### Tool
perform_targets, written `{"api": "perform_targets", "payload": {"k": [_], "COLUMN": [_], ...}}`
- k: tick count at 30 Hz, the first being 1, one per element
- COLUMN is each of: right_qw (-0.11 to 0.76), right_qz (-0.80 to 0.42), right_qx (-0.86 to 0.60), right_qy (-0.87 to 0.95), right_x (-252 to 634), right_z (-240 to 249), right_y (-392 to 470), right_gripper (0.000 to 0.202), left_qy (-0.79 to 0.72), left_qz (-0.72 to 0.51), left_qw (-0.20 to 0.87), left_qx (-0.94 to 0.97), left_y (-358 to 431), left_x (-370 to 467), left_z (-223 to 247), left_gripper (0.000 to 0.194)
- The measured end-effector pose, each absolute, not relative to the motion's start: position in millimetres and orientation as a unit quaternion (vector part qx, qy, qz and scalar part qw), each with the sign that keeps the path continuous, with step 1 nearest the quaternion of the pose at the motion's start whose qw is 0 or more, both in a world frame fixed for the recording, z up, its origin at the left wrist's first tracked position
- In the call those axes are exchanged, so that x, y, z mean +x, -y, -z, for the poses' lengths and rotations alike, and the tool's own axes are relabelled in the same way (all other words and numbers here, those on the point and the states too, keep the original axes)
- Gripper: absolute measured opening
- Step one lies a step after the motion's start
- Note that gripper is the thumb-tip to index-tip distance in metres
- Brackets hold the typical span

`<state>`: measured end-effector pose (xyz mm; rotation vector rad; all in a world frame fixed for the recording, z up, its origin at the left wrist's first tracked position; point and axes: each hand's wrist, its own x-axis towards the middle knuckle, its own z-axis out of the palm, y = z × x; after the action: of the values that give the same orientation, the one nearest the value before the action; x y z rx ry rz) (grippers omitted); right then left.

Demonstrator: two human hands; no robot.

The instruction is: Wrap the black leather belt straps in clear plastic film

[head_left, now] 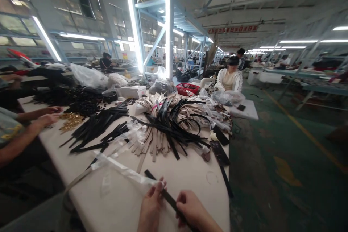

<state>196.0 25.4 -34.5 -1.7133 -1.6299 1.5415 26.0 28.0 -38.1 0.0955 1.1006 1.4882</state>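
Note:
My left hand (152, 203) pinches a dark strap (170, 200) near its upper part, close to the front of the table. Fingers curled, my right hand (191, 206) grips the same strap lower down. The strap slants from upper left to lower right, and its lower end is hidden by my right hand. A translucent plastic sleeve (127, 172) runs from my left fingers toward the upper left; whether those fingers also hold it I cannot tell. Beyond my hands lie a fan of beige strips (154, 141) and a bundle of black strips (174, 125) across it.
A phone (219, 153) lies by the table's right edge. More black strips (98, 127) and gold metal pieces (69, 121) are at left, near a co-worker's hands (49, 116). Farther back stand a white box (132, 91) and a red basket (187, 89); another person (230, 78) sits beyond.

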Motion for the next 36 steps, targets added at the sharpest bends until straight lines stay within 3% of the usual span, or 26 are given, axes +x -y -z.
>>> {"api": "perform_targets", "payload": {"k": [5,10,17,27,36], "right_qw": [0.186,0.283,0.286,0.311,0.312], "right_qz": [-0.62,-0.68,-0.674,-0.514,-0.489], "right_qx": [-0.572,-0.499,-0.528,-0.585,-0.577], "right_qy": [0.504,0.456,0.43,0.544,0.575], "right_x": [213.6,179.0,217.5,212.1,209.0], "right_z": [40.1,11.9,27.1,27.9,21.9], "right_y": [-0.9,-36.9,-11.7,15.1,14.9], "right_gripper": [0.02,0.024,0.026,0.039,0.033], "left_qy": [-0.501,-0.476,-0.444,-0.481,-0.478], "left_qz": [-0.616,-0.549,-0.641,-0.612,-0.617], "left_qw": [0.604,0.679,0.626,0.628,0.625], "left_qx": [0.07,0.105,0.016,-0.003,0.026], "left_y": [-31.8,-28.1,-28.6,-33.6,-30.3], "left_x": [49.0,65.1,54.2,66.3,67.0], "left_z": [43.9,54.6,45.1,42.8,50.2], "left_gripper": [0.009,0.031,0.007,0.017,0.015]}}
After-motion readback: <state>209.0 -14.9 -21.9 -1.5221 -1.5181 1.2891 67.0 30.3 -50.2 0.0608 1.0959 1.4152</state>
